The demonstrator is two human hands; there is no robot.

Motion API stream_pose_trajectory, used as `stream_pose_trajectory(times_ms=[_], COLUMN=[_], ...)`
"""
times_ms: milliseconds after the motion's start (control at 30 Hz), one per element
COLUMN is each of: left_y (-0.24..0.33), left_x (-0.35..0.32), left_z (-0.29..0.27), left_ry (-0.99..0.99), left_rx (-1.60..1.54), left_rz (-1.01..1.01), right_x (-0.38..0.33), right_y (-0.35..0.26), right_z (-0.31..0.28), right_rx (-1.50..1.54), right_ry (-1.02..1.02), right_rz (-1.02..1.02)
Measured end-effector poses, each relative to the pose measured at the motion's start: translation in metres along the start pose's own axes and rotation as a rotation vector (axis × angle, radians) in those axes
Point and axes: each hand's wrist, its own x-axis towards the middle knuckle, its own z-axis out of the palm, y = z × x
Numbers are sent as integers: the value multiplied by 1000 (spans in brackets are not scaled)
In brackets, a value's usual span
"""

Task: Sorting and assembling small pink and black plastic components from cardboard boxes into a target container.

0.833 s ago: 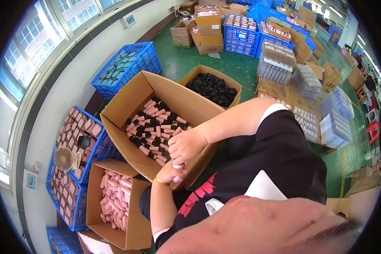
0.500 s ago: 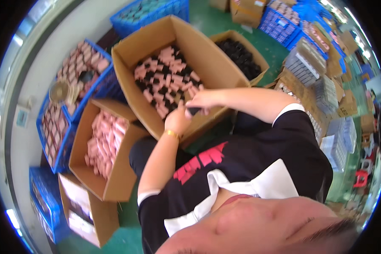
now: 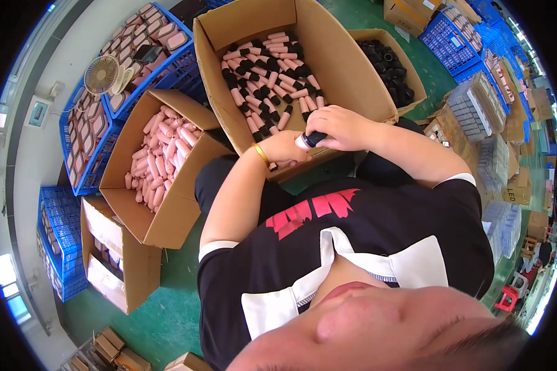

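One black cap (image 3: 316, 137), pinched in my right hand (image 3: 339, 127), meets the pale tube (image 3: 301, 143) in my left hand (image 3: 283, 148), beside the largest carton's (image 3: 334, 55) near rim; likely light, rigid, slick: grip cap sides.

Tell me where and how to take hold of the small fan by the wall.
I'd put the grip on its pale stand, coming from above on the picture's right: it sticks out that side of the round head and looks narrower, while pink cases crowd around.
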Motion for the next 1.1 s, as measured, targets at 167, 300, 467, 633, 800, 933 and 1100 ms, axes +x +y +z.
stream_pose_trajectory(times_ms=[167,300,467,633,800,933,1100], left_y=[-17,-32,-15,-8,7,-18,-23], left_x=[28,35,16,2,-7,15,30], left_z=[25,21,5,-5,6,21,15], left_ry=[537,588,235,-322,16,530,471], left_rx=[608,748,328,-238,103,507,702], left_rz=[37,128,75,-16,118,248,142], right_x=[8,9,2,-3,0,9,-4], right_y=[23,32,13,-17,-18,14,25], right_z=[20,38,20,3,-4,17,41], right_rx=[449,779,105,-209,-174,498,593], right_ry=[-334,-290,-39,61,57,-231,-240], right_rz=[831,978,198,-207,-19,835,797])
